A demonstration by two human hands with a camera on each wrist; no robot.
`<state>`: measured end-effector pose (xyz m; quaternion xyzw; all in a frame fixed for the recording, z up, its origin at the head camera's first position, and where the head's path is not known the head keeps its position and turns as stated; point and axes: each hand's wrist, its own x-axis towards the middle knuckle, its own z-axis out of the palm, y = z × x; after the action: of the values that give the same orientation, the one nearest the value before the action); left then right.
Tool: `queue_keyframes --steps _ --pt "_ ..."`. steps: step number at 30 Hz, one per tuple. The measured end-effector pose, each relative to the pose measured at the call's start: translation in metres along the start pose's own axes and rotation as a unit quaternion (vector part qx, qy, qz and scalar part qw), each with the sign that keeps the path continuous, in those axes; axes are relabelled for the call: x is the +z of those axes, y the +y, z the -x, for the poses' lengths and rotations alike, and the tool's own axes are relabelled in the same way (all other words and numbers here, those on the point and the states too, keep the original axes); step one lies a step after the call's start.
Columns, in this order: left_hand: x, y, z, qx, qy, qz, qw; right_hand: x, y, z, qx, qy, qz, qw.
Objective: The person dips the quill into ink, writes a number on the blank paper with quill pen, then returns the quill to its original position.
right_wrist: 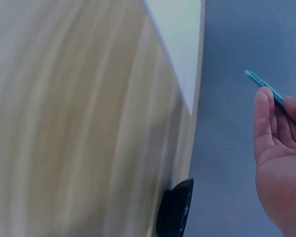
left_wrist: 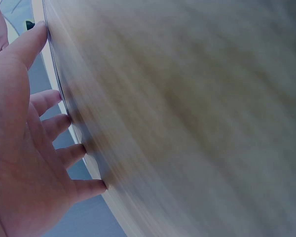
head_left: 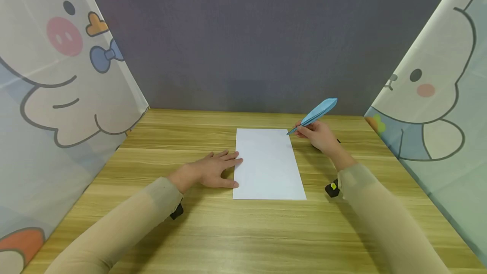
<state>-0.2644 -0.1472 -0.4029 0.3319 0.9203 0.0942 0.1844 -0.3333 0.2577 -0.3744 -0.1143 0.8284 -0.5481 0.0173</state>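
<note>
A white sheet of paper (head_left: pixel 266 164) lies on the wooden table (head_left: pixel 236 236). My left hand (head_left: pixel 214 170) rests at its left edge, fingers spread and thumb apart; in the left wrist view the fingertips of this hand (left_wrist: pixel 34 133) meet the surface. My right hand (head_left: pixel 313 134) pinches a blue feather-shaped pen (head_left: pixel 319 111) between thumb and fingers. Its point is near the paper's upper right corner, its feather end slanting up to the right. In the right wrist view the pen's tip (right_wrist: pixel 251 75) appears raised off the table, above the right hand (right_wrist: pixel 281 148).
A dark object (right_wrist: pixel 175 210) sits on the table by the right hand, mostly hidden behind the wrist in the head view. A grey panel (head_left: pixel 243 41) stands along the back edge. Cartoon-printed cloths (head_left: pixel 68 96) hang at both sides.
</note>
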Motion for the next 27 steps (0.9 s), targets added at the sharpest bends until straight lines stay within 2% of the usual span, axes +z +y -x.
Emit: queue_keyframes --steps 15,27 --pt "0.002 -0.001 0.0 0.002 0.001 0.005 1.0 0.029 -0.01 -0.027 -0.017 0.016 -0.04 0.9989" --pt "0.002 0.0 0.0 0.005 0.0 0.013 0.9999 0.049 -0.002 -0.042 -0.005 0.032 -0.047 0.9984"
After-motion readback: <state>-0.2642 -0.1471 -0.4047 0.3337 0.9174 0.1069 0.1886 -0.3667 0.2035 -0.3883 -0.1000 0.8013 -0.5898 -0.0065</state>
